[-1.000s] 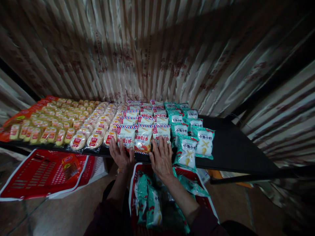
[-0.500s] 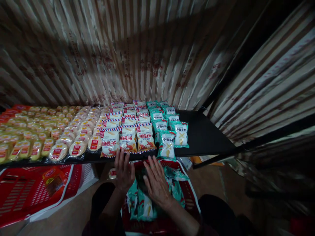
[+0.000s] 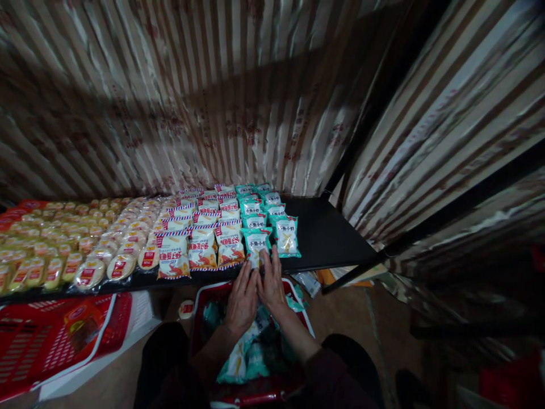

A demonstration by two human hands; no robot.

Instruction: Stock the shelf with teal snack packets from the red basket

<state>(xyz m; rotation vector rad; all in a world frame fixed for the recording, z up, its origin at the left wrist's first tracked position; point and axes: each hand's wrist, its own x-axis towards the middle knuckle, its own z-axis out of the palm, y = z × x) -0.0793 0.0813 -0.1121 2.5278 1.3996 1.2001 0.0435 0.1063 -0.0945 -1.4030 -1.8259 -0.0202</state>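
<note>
Both my hands rest on the front teal snack packet [image 3: 255,243] at the edge of the black shelf [image 3: 327,236]. My left hand [image 3: 241,298] lies flat with fingers stretched toward the packet's lower left corner. My right hand [image 3: 269,278] lies beside it, fingers extended onto the packet's lower right. Another teal packet [image 3: 286,236] lies just to the right. Rows of red-and-white striped packets [image 3: 202,250] lie to the left. Below my hands a red basket [image 3: 259,392] holds more teal packets [image 3: 243,358].
Round cakes in clear wrappers [image 3: 119,264] and yellow snacks [image 3: 46,255] fill the shelf's left part. A second red basket [image 3: 55,341] sits on the floor at the left. Striped sheeting [image 3: 213,102] hangs behind. A small round packet [image 3: 186,309] lies on the floor.
My hands moved from the striped packets, down over the basket, then up and right onto the front teal packet. My view swung right, so the shelf shifted left.
</note>
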